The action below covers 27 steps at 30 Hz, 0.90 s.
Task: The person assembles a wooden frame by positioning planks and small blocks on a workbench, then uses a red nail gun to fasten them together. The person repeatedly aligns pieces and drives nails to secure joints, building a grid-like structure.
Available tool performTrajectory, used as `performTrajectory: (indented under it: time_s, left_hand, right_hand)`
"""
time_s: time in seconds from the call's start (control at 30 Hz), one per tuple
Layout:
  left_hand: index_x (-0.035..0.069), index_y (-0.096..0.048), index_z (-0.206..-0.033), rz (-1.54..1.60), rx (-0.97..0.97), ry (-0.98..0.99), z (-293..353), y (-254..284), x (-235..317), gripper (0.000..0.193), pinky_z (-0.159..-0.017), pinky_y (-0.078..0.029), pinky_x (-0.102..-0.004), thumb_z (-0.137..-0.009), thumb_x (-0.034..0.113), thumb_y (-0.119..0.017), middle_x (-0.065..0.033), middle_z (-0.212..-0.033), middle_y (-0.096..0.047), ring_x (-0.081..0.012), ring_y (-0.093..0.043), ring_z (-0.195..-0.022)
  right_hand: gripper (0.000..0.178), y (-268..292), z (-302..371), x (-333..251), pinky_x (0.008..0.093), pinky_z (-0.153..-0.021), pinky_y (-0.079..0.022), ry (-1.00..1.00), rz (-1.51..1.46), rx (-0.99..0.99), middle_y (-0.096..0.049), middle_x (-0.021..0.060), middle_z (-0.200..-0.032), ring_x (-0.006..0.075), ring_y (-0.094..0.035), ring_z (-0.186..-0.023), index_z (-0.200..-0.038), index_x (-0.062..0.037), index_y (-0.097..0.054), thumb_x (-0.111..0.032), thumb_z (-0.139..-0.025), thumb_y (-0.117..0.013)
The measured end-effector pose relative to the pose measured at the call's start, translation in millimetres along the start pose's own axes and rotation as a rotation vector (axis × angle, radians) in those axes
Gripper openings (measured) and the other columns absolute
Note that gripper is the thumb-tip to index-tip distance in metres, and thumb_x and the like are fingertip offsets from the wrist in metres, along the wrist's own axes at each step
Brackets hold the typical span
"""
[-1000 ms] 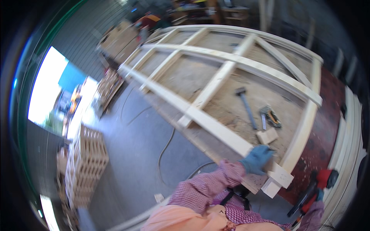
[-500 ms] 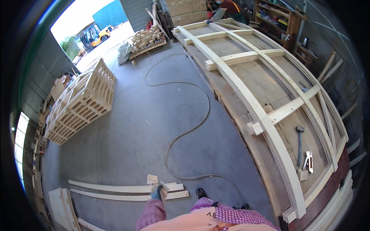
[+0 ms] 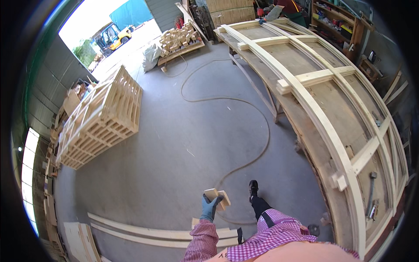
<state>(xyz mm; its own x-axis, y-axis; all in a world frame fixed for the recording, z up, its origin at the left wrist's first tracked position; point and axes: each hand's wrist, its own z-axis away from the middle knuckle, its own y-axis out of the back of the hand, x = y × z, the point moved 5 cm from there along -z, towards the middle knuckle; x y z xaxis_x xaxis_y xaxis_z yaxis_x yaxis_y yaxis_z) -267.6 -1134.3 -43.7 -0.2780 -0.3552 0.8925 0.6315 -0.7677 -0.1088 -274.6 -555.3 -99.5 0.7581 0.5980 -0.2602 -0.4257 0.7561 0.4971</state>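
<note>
Pale, raw-sawn wooden blocks (image 3: 217, 196), matt and unvarnished, sit in the fingers (image 3: 217, 201) of a blue-grey fabric glove on the left hand (image 3: 210, 208). Below the fingers, long bare planks (image 3: 148, 231) on a smooth, dull grey concrete floor (image 3: 174, 144). Right of them, a light softwood frame (image 3: 323, 118) on a rough, weathered counter (image 3: 297, 126); checked cloth sleeve (image 3: 201, 242).

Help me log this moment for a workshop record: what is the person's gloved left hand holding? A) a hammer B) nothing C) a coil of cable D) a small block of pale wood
D: the gloved left hand grips a small pale wood block, lifted above the grey floor; the hammer lies on the long workbench.
</note>
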Motion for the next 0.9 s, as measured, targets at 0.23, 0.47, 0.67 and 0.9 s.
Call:
performTrajectory:
  time_s: [0.23, 0.47, 0.67, 0.9]
  left_hand:
    - [0.008, -0.059, -0.095, -0.128, 0.259, -0.079, -118, 136, 38, 0.034, -0.065, -0.051, -0.0316, -0.069, 0.009, -0.082, -0.0023, -0.085, -0.06, -0.0157, -0.059, -0.076]
    - [0.022, -0.07, -0.087, -1.044, -0.111, 0.2, -166, 177, -48, 0.017, -0.058, -0.049, -0.0407, -0.073, 0.03, -0.068, -0.0099, -0.075, -0.064, -0.028, -0.061, -0.066]
    - [0.014, -0.067, -0.09, -0.771, -0.001, 0.266, -366, 97, -6, 0.022, -0.063, -0.05, -0.0371, -0.073, 0.027, -0.073, -0.0048, -0.082, -0.064, -0.0202, -0.059, -0.07]
    - [0.007, -0.059, -0.098, -0.354, 0.149, 0.024, -700, 69, 254, 0.045, -0.074, -0.053, -0.0344, -0.064, 0.021, -0.086, -0.0038, -0.094, -0.063, -0.0172, -0.06, -0.082]
  right_hand:
    - [0.01, -24, -85, -212, 0.0332, -0.049, -0.049, -0.065, -0.019, -0.029, -0.064, 0.0101, -0.065, 0.018, -0.062, -0.055, -0.072, -0.0019, -0.064, -0.011, -0.072, -0.068]
    - [0.021, -29, -112, -560, 0.0323, -0.045, -0.048, 0.128, -0.024, -0.172, -0.064, 0.0084, -0.066, 0.017, -0.061, -0.052, -0.093, -0.0048, -0.061, -0.014, -0.075, -0.068]
    - [0.027, -62, -145, -752, 0.0327, -0.045, -0.049, 0.215, 0.066, -0.204, -0.066, 0.0086, -0.069, 0.0163, -0.062, -0.053, -0.1, -0.0059, -0.062, -0.017, -0.076, -0.07]
    - [0.055, -46, -188, -895, 0.0406, -0.08, -0.052, 0.263, 0.253, 0.008, -0.07, 0.0177, -0.099, 0.03, -0.068, -0.091, -0.107, -0.0078, -0.068, -0.037, -0.061, -0.076]
